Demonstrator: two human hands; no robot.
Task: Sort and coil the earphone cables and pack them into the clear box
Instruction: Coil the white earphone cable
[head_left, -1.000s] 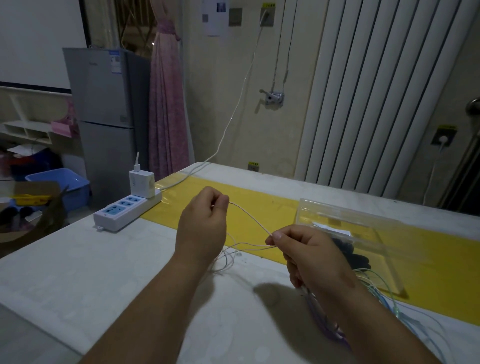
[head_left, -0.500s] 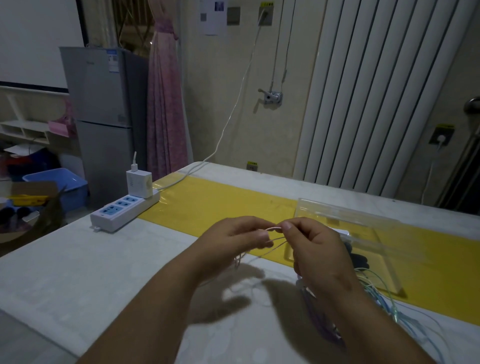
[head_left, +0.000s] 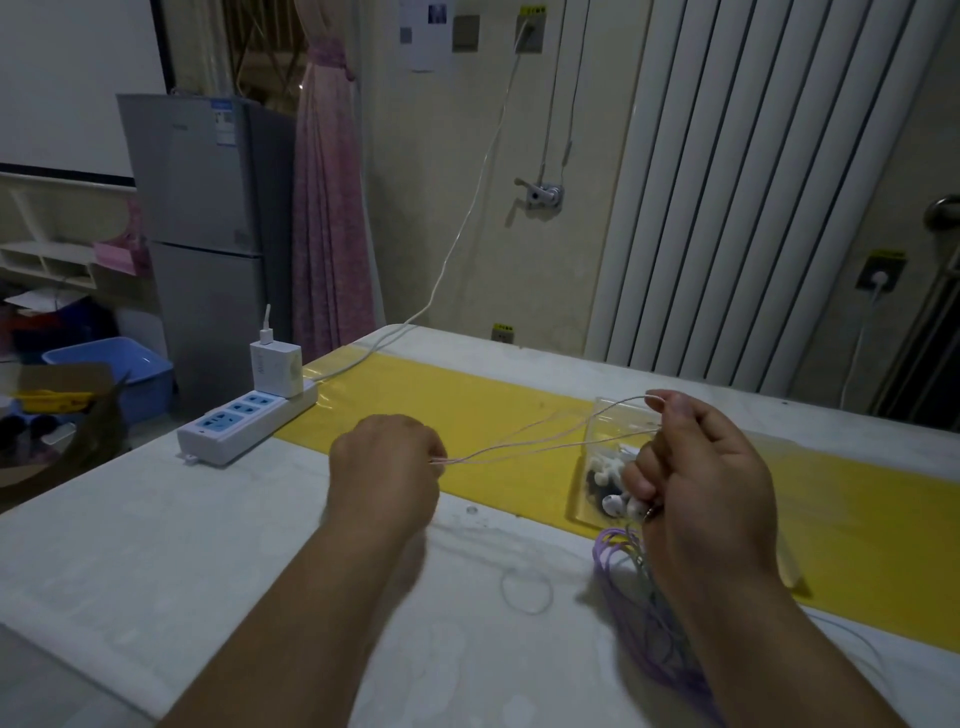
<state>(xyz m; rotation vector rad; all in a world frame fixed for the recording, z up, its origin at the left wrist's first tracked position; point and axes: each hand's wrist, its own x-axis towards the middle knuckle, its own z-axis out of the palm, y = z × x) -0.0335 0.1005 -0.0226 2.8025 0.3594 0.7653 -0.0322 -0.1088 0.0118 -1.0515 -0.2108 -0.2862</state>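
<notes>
A thin white earphone cable (head_left: 524, 441) is stretched in doubled strands between my hands above the yellow strip. My left hand (head_left: 387, 467) pinches one end of the strands. My right hand (head_left: 701, 467) pinches the other end by the thumb, with white earbuds (head_left: 615, 503) hanging under its fingers. A slack loop of the same cable (head_left: 525, 590) lies on the table. The clear box (head_left: 589, 467) stands behind my right hand, partly hidden, with dark and white earphones inside. Purple and greenish cables (head_left: 618, 558) lie tangled under my right wrist.
A white power strip (head_left: 244, 423) with a charger (head_left: 275, 371) plugged in sits at the table's left edge, its cord running to the wall. A yellow strip (head_left: 467, 395) crosses the white table (head_left: 182, 545). A fridge, a blue bin and a cardboard box stand left of the table.
My hands were together half a second ago; they have now pulled apart, the left going left and the right going right and up, stretching the cable into long strands.
</notes>
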